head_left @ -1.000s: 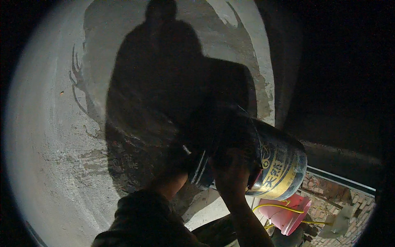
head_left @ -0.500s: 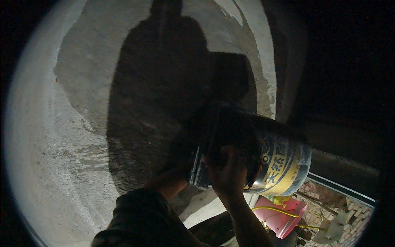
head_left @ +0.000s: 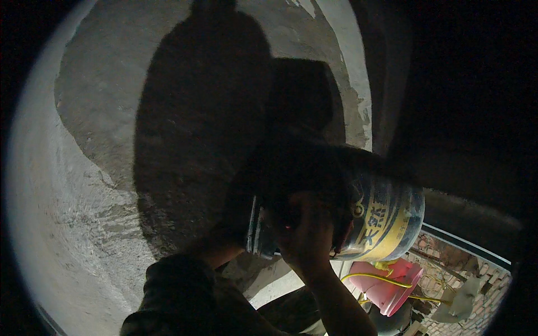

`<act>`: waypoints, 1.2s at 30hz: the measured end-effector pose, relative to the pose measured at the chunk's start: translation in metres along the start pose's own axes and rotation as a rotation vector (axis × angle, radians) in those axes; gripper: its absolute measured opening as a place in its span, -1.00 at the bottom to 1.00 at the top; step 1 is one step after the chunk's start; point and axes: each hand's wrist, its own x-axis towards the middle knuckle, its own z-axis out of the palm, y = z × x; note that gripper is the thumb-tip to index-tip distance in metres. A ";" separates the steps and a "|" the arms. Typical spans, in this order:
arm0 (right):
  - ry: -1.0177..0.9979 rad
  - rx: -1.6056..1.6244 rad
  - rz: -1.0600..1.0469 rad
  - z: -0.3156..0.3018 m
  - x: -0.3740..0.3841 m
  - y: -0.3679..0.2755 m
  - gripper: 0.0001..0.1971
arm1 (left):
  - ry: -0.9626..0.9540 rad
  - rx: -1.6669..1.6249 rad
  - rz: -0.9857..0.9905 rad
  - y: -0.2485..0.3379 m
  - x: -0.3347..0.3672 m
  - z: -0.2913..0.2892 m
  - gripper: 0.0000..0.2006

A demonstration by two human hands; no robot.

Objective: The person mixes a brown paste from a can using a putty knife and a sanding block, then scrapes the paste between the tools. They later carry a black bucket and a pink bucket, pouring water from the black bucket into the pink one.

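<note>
A large bucket (head_left: pixel 386 218) with a dark and yellow label lies tipped on its side in front of me, its ribbed rim (head_left: pixel 255 229) toward the left. Much of it is in deep shadow. My right hand (head_left: pixel 307 238) is against the bucket's near side, close to the rim, with its fingers curled and gripping there. From a dark sleeve, my left hand (head_left: pixel 216 251) reaches the rim end. Its fingers are hidden by shadow and the bucket.
Behind is a grey plastered wall (head_left: pixel 95 157) with a darker damp-looking patch (head_left: pixel 106 73) and my shadow across it. A pink bucket (head_left: pixel 386 288) with a yellow hose (head_left: pixel 367 275) stands lower right, near brick paving (head_left: pixel 490 280) and a metal-edged strip (head_left: pixel 471 243).
My hands and the rim end of the bucket have shifted slightly left. The view has moved a little, so the wall patch and my shadow sit further left and higher.
</note>
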 end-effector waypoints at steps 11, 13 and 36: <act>-0.004 0.060 -0.005 -0.004 0.006 0.007 -0.59 | 0.018 0.069 -0.030 0.001 0.006 0.002 -0.61; -0.028 0.040 0.008 -0.004 0.002 0.006 -0.59 | 0.019 0.094 -0.027 0.001 0.007 0.003 -0.61; -0.033 0.029 -0.003 -0.014 0.014 0.011 -0.59 | 0.050 0.493 0.047 0.013 0.022 -0.012 -0.62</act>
